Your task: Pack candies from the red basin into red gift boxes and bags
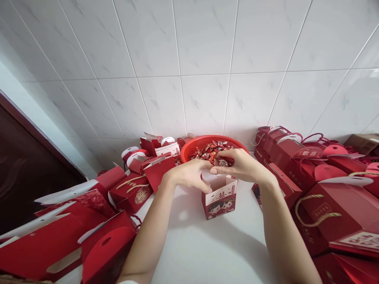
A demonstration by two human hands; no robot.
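A small open-topped red and white gift box (221, 203) with two cartoon figures on its front stands upright on the white table. My left hand (189, 173) grips its left side, thumb over the near rim and fingers behind. Above the box's right back edge is my right hand (241, 165), curled with thumb and fingers around what looks like a wrapped candy (222, 162); its other fingers are hidden. Just behind both hands sits a red plastic basket (189, 146) of wrapped candies (209, 149).
Red gift boxes crowd the left side, among them a box with a gold cord (130, 195). More stand stacked on the right, including a large box with a rope handle (334, 209). A tiled wall (204, 94) rises behind the white table (207, 252).
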